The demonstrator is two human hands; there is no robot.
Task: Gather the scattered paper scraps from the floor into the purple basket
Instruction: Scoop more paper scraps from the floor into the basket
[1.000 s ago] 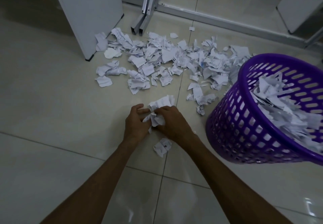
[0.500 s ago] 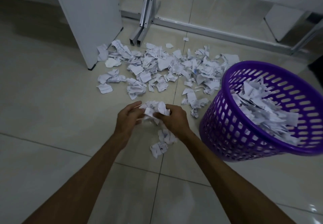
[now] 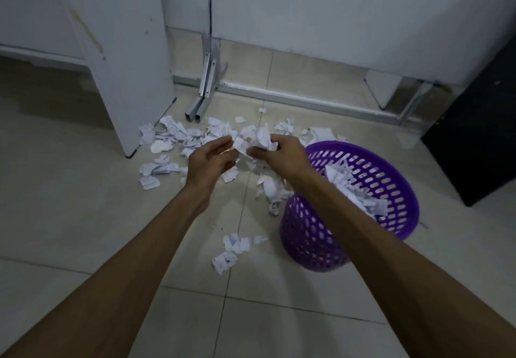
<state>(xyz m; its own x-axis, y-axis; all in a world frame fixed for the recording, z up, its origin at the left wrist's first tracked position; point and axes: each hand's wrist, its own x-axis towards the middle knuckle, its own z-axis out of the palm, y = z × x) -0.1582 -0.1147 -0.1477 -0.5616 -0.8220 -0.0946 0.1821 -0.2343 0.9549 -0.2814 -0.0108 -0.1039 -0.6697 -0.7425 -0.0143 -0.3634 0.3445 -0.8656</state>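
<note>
Both hands, left [image 3: 212, 159] and right [image 3: 282, 154], grip a wad of scraps [image 3: 252, 141] between them; the basket [image 3: 391, 162] sits at four o'clock, nearer the right hand.

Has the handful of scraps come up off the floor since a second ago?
Yes. The handful of scraps, held between the left hand and right hand, has risen from the floor tiles and now sits nearer the purple basket rim.

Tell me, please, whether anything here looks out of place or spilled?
Yes: torn paper scraps lie strewn across the floor beside the purple basket, with a small cluster stranded nearer the person.
</note>
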